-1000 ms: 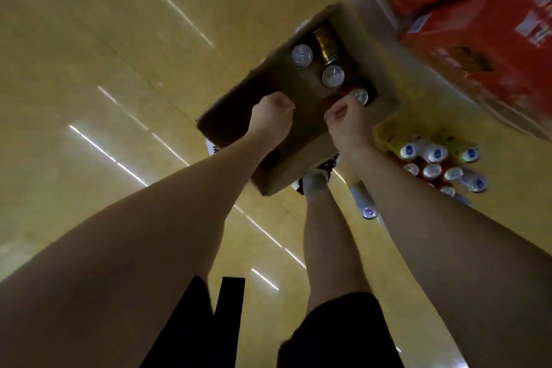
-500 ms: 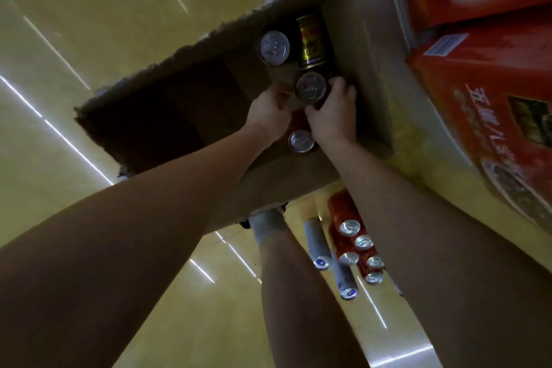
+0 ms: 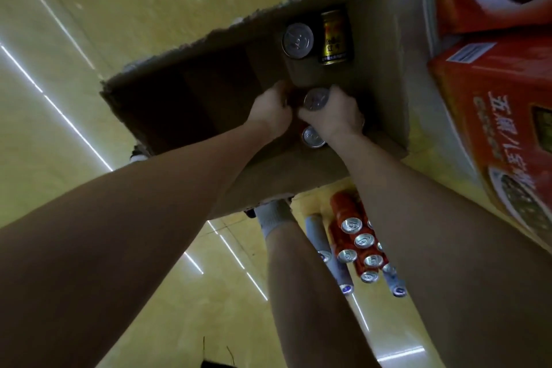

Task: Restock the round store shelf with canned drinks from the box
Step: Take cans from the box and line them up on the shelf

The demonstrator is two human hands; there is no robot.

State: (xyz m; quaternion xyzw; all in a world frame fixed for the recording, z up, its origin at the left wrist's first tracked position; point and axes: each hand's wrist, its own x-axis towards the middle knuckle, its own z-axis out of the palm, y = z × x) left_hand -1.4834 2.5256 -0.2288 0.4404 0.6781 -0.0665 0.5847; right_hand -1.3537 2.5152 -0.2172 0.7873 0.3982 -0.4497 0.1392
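Cardboard box point(image 3: 298, 176), frame centre, holds the remaining cans. Right hand point(image 3: 337, 116) grips a silver-topped can point(image 3: 316, 98); left hand point(image 3: 268, 113) curls around a red can point(image 3: 294, 98) beside it, evidently lifting a pair together. Shelved red cans point(image 3: 352, 230) wait lower right.

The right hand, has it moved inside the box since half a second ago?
Yes. The right hand has closed round a can and drawn it back from the gold can toward the box's near wall.
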